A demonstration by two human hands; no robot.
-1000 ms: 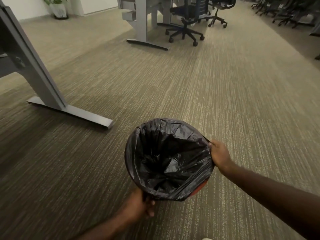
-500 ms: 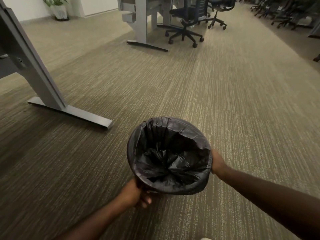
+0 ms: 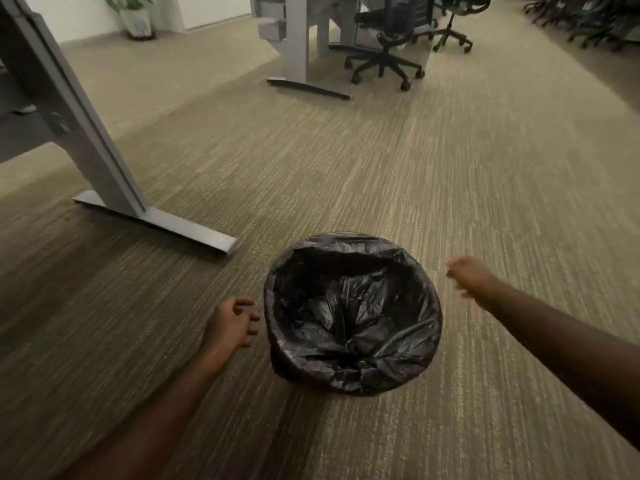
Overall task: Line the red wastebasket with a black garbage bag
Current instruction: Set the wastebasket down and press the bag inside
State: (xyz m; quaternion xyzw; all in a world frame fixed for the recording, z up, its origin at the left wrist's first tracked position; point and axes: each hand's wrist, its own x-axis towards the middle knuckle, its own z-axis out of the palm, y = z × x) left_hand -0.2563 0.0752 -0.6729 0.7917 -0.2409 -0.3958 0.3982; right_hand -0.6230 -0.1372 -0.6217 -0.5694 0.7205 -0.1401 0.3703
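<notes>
The black garbage bag [image 3: 349, 317] sits inside the wastebasket on the carpet, its edge folded over the whole rim, so the red of the basket is hidden. My left hand [image 3: 232, 322] hovers just left of the rim, fingers loosely curled and apart, holding nothing. My right hand [image 3: 469, 275] is off to the right of the basket, blurred, clear of the bag and empty.
A grey desk leg with a flat foot [image 3: 156, 220] stands on the carpet to the left of the basket. Further back are another desk leg [image 3: 298, 46], black office chairs [image 3: 388, 53] and a potted plant [image 3: 135, 15].
Both hands have let go of the bag's rim and moved outward, away from the basket. The bag now lies folded over the rim, and the basket stands on its own.
</notes>
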